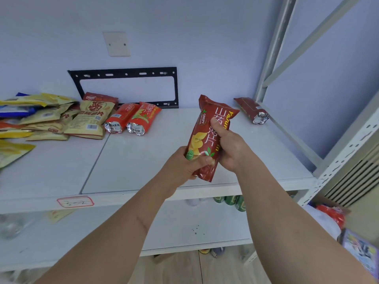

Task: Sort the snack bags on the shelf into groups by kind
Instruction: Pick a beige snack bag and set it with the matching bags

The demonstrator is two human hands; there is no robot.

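A dark red crisps bag (pixel 207 128) is held upright above the white shelf (pixel 143 160). My left hand (pixel 184 167) grips its lower end and my right hand (pixel 227 144) grips its middle from the right. Another dark red bag (pixel 251 109) lies at the back right of the shelf. Two orange-red bags (pixel 131 117) lie side by side near the back centre. A heap of tan and yellow bags (pixel 51 117) covers the shelf's left end, with a red bag (pixel 100 97) behind it.
A black metal bracket (pixel 127 74) hangs on the back wall. The grey rack upright (pixel 272 50) rises at the right. Green cans (pixel 231 200) stand on the lower shelf. A labelled sticker (pixel 75 201) marks the shelf's front edge.
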